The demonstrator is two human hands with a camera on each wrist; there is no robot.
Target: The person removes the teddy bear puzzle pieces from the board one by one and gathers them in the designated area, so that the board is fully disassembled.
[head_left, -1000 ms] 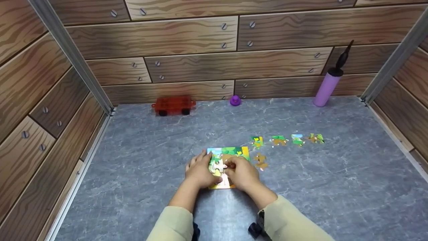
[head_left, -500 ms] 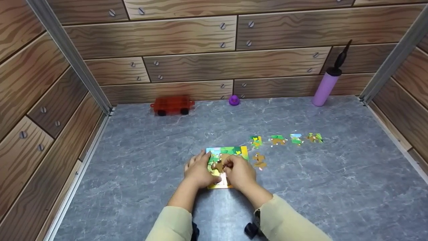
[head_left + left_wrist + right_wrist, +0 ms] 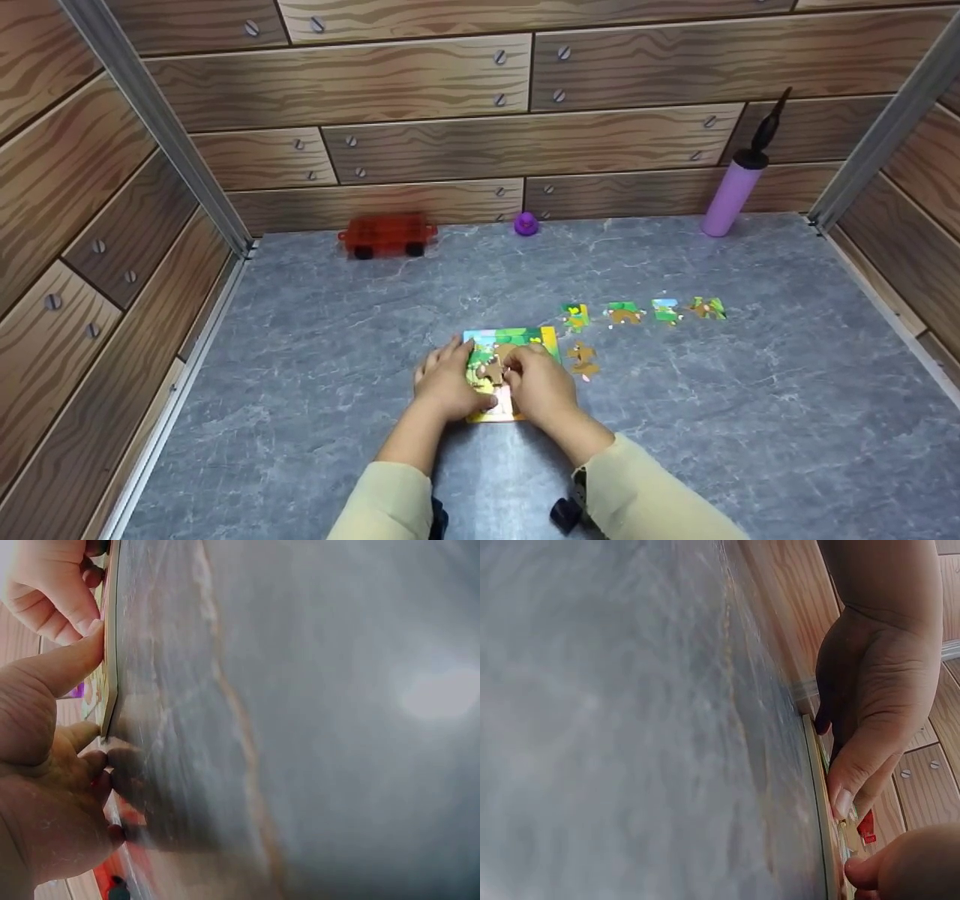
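Observation:
A jigsaw puzzle board (image 3: 550, 341) with a green, blue and yellow picture lies on the table before me. My left hand (image 3: 448, 386) rests along its left side, fingers spread at the edge and thumb laid on the board's surface. From the other side, my right hand (image 3: 544, 386) pinches a brown puzzle piece (image 3: 491, 371) between thumb and index finger, low over the board's middle. The right hand covers part of the board. In the left wrist view, the left thumb (image 3: 71, 664) presses on the board near the right fingertips.
Right of the board lies a loose brown piece (image 3: 583, 360). A row of pieces, including a green-and-brown piece (image 3: 624, 313), sits behind it. Along the back wall stand a red toy wagon (image 3: 388, 235), a purple rubber duck (image 3: 526, 223) and a purple hand pump (image 3: 731, 196).
The spot beside my right fingertips looked white a second ago and now shows as a brown piece. The right hand shifted slightly; the left stayed in place.

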